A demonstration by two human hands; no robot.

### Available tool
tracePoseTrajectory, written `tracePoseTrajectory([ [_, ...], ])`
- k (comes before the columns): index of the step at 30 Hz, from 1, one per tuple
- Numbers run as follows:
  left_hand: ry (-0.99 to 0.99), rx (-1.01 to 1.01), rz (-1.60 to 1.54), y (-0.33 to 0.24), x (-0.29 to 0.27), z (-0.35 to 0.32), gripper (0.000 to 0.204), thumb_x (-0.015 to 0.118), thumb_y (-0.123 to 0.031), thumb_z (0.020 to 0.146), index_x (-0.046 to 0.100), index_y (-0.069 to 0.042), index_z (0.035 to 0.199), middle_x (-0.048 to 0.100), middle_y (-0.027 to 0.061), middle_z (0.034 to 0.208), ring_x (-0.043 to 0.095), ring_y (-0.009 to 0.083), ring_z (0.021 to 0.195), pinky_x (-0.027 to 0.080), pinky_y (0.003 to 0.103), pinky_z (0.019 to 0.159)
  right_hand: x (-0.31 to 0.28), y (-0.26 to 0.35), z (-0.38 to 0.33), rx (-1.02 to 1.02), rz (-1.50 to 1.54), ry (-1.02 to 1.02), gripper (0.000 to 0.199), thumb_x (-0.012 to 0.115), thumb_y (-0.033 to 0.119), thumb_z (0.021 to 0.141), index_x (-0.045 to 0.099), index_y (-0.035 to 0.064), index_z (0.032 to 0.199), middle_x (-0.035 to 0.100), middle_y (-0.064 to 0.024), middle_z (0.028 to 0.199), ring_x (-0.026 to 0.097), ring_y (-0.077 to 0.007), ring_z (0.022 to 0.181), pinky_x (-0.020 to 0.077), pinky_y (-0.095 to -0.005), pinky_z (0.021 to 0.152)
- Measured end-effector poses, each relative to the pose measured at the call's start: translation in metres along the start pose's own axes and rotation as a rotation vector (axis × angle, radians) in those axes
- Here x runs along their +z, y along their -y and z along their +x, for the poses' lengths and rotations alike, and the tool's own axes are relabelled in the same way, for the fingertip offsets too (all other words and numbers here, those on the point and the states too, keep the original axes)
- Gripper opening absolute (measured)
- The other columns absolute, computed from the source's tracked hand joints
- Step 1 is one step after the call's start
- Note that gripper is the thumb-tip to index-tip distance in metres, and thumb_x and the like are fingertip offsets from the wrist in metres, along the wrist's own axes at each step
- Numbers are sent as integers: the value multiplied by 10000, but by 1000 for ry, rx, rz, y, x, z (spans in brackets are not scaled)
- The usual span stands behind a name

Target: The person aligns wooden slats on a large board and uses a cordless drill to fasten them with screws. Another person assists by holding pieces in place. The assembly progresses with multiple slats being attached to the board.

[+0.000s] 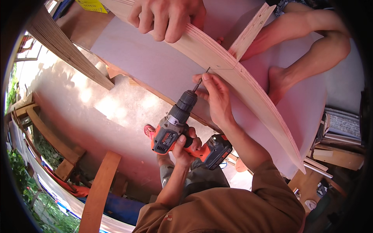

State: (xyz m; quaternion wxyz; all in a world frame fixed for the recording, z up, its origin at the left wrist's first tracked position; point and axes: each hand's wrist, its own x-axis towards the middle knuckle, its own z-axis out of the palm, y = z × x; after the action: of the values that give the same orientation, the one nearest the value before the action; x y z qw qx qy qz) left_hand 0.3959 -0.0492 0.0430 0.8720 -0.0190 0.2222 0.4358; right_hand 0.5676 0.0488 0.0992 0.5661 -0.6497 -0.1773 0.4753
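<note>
The left hand (pixel 182 145) was wrapped firmly around the handle of an orange and grey cordless drill (pixel 176 126), its bit pointing up toward the edge of a long plywood strip (pixel 248 91). The right hand (pixel 213 95) pinched a dark screw (pixel 207 70) between thumb and fingertips, holding it against the strip's laminated edge, right beside a pencil line at the joint where a shorter plywood crosspiece (pixel 251 29) met the strip from the far side. So the drill's grip was closed on the tool and the right hand's grip was closed on the screw.

Judging by this, the fastening stood at its start: the parts were lined up and marked, the screw placed, but most of its shank looked to be still out of the wood. A couple of small dark dots near the joint might have been earlier screw heads or pilot holes; the view was too small to say.

Another person's hand (pixel 167 19) pressed on the strip from above, and that person's bare leg and foot (pixel 278 79) rested on the pale sheet (pixel 155 62) beneath. The exact contact between bit and screw head was hard to make out, the strip's upper end ran out of the picture, and the drill's trigger finger was hidden.
</note>
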Motion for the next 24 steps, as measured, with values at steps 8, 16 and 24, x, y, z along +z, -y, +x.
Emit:
tracePoseTrajectory([
  [8,-14,-4,24,-3,0,2,528,649,-314,961,439,-15,1342,595,102,999,549,141,564,501,334,568,-3,4,0,3,-5,35,337,537,372,1097,722,91,1080,708,-28,1157,609,-122,1136,533,-341,909],
  [16,-150,-6,191,-8,22,5,467,623,-487,956,562,-31,1040,494,14,607,473,110,515,463,272,563,-11,22,-5,88,-85,130,313,553,323,1091,714,70,1180,697,-44,1175,602,-136,1174,527,-336,921],
  [24,7,-76,178,-14,19,7,520,621,-491,956,587,-2,1129,524,36,628,491,126,528,460,287,576,-58,189,-71,-627,-842,640,288,713,53,938,691,-14,1217,710,-189,1043,716,-246,918,572,-361,784],
])
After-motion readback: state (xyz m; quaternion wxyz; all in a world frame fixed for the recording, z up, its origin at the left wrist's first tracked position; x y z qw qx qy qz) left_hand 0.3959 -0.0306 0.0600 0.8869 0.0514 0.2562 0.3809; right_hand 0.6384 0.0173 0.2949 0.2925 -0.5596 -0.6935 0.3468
